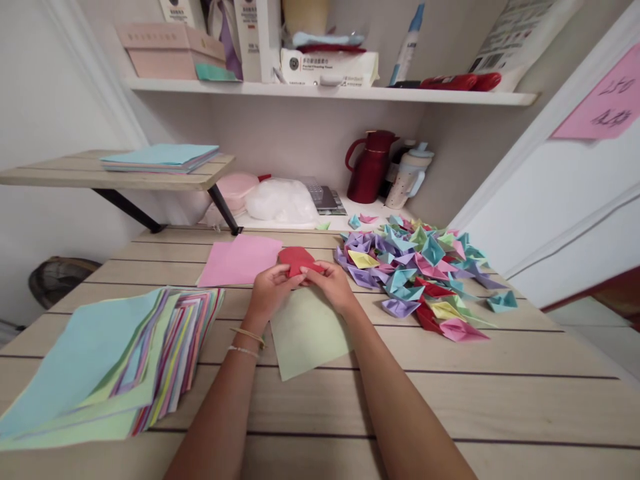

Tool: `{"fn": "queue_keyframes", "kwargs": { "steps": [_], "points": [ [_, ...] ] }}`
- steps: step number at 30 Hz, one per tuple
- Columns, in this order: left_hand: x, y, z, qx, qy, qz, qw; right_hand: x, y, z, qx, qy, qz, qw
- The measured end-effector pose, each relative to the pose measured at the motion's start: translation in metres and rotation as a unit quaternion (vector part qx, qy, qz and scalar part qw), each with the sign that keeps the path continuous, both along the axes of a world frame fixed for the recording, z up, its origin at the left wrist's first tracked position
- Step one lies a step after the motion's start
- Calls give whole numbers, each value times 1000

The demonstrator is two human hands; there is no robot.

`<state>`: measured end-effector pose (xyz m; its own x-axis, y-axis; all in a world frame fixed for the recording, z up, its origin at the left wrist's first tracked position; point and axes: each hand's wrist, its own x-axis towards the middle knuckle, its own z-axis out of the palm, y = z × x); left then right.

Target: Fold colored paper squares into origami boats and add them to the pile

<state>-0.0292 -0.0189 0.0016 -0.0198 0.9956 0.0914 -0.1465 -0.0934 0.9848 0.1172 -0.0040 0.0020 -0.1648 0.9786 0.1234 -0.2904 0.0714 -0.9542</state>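
Note:
A folded red paper piece (296, 259) is held over the wooden table (450, 400), pinched from both sides. My left hand (270, 291) grips its left lower edge, fingers closed. My right hand (331, 283) grips its right lower edge, fingers closed too. Under my wrists lies a pale green paper square (305, 333). Just beyond the red piece, a pink paper square (239, 261) rests flat on the table.
A fanned stack of coloured paper sheets (110, 363) lies at the left. A heap of several folded paper boats (415, 270) fills the right. Behind stand a red jug (369, 167), a white cup (409, 175), a side shelf with paper (160, 157) and a wall shelf with boxes.

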Motion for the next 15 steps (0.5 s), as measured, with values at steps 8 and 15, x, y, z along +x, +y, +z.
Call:
{"fn": "queue_keyframes", "kwargs": {
  "steps": [8, 15],
  "points": [
    [-4, 0, 2, 30, 23, 96, 995, 3, 8, -10, -22, 73, -30, 997],
    [3, -2, 5, 32, -11, 15, 999, 4, 9, -11, -29, 85, 2, 996]
  ]
}}
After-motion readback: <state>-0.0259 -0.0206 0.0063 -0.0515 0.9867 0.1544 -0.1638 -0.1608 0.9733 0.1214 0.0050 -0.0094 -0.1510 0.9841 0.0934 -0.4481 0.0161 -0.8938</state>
